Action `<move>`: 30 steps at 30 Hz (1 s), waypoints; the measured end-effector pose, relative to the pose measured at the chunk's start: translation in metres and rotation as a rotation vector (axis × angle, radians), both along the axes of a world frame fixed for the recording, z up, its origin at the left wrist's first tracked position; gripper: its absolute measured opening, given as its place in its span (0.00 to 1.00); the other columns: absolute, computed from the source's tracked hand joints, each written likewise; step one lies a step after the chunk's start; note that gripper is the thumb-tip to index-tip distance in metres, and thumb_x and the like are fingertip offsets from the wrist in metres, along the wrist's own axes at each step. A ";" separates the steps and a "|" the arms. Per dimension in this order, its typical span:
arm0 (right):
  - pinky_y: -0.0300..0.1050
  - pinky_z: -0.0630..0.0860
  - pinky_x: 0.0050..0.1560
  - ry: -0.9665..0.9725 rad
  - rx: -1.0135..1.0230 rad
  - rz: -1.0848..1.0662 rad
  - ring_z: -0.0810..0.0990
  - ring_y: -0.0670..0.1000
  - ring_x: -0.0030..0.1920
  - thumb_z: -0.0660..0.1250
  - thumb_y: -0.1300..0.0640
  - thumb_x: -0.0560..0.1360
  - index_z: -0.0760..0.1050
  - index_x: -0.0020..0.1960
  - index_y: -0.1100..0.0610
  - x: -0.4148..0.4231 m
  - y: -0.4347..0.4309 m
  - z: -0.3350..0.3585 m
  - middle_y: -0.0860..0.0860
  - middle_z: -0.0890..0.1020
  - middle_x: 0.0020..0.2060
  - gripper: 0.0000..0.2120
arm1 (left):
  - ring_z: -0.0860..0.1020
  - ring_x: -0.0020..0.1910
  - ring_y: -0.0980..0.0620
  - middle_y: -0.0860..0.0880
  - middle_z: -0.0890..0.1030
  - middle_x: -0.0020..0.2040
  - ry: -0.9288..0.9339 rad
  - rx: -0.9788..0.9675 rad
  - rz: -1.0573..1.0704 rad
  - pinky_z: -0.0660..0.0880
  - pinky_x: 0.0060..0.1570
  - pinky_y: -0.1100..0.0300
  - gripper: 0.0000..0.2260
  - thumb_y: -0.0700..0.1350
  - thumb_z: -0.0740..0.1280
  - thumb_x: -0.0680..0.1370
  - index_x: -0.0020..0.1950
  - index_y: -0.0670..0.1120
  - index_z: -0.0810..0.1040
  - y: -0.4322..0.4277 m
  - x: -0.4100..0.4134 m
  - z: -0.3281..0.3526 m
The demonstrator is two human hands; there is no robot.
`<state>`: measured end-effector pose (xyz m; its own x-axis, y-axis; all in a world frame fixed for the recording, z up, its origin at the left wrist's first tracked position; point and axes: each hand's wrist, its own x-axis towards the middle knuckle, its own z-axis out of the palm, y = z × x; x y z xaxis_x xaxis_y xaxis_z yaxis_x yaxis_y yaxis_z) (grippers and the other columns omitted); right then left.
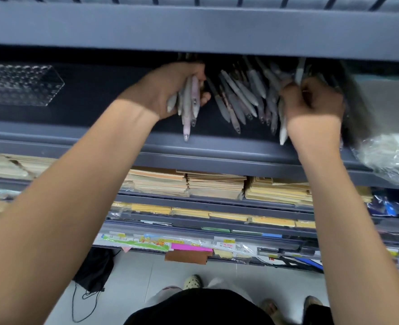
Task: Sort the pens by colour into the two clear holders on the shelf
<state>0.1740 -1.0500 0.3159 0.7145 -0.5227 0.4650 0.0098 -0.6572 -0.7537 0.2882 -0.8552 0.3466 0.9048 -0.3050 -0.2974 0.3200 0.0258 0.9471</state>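
— Where were the pens?
— A loose pile of pens (pixel 238 99) lay on the dark shelf (pixel 123 151), in the upper middle of the frame. The left hand (pixel 170 90) gripped a bundle of pale pens (pixel 189 106) with curled fingers.
— And the right hand (pixel 311 102)?
— Its fingers were curled round some white pens (pixel 283 133), just right of the pile. One clear holder (pixel 23 84) stood at the upper left.

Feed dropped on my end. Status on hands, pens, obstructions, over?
Left hand grips a bundle of pens. Right hand grips a few pens. Loose pile on the shelf between them. Clear holder far left, path open.
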 end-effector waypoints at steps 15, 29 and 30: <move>0.35 0.69 0.25 0.179 0.284 0.701 0.70 0.46 0.21 0.52 0.43 0.82 0.71 0.44 0.47 -0.074 0.081 -0.028 0.55 0.73 0.22 0.15 | 0.76 0.27 0.50 0.46 0.76 0.33 -0.040 -0.183 0.352 0.76 0.29 0.60 0.15 0.39 0.69 0.67 0.52 0.40 0.72 0.089 -0.152 -0.045; 0.41 0.75 0.42 0.435 0.342 1.217 0.75 0.49 0.35 0.50 0.44 0.83 0.66 0.66 0.30 -0.051 0.242 -0.048 0.50 0.76 0.34 0.15 | 0.77 0.27 0.47 0.47 0.79 0.33 -0.140 -0.109 0.847 0.76 0.28 0.57 0.15 0.36 0.68 0.67 0.52 0.41 0.72 0.247 -0.238 -0.075; 0.41 0.76 0.41 0.436 0.334 1.239 0.75 0.49 0.35 0.50 0.44 0.83 0.65 0.67 0.28 -0.050 0.259 -0.048 0.50 0.76 0.35 0.15 | 0.78 0.27 0.47 0.47 0.79 0.32 -0.133 -0.099 0.867 0.76 0.28 0.58 0.16 0.37 0.69 0.67 0.53 0.41 0.72 0.262 -0.238 -0.076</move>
